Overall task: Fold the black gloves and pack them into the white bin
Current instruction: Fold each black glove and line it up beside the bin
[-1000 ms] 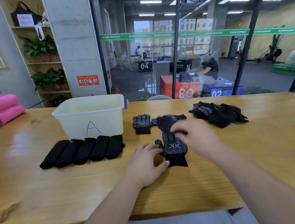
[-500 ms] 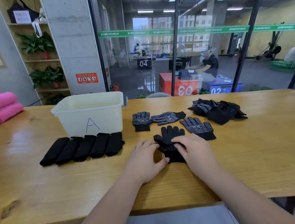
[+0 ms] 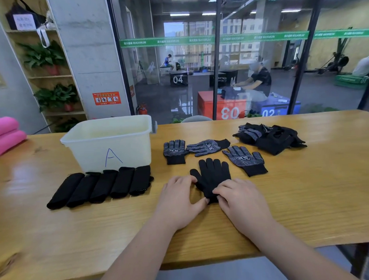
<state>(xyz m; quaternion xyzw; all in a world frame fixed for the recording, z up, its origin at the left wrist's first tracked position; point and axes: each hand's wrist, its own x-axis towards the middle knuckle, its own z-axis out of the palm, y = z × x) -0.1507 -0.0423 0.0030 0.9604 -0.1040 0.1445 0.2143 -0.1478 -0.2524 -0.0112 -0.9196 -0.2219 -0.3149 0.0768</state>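
Note:
A black glove [image 3: 213, 175] lies plain side up on the table, fingers pointing away from me. My right hand [image 3: 242, 200] pinches its cuff from the right. My left hand [image 3: 177, 200] rests flat on the table at the left, its thumb tip against the cuff. Three more gloves lie dotted side up behind it: one glove [image 3: 174, 151], a second glove [image 3: 207, 147] and a third glove [image 3: 244, 159]. Several folded gloves [image 3: 101, 185] sit in a row before the white bin [image 3: 91, 152], marked "A".
A loose pile of black gloves [image 3: 272, 136] lies at the back right of the wooden table [image 3: 308, 198]. Pink rolls [image 3: 3, 137] sit at the far left edge. A glass wall stands just behind the table.
A plain-side-up glove now lies where a dotted glove lay, and a dotted glove lies to its right. My right hand has slid back to the cuff. The left hand barely moved.

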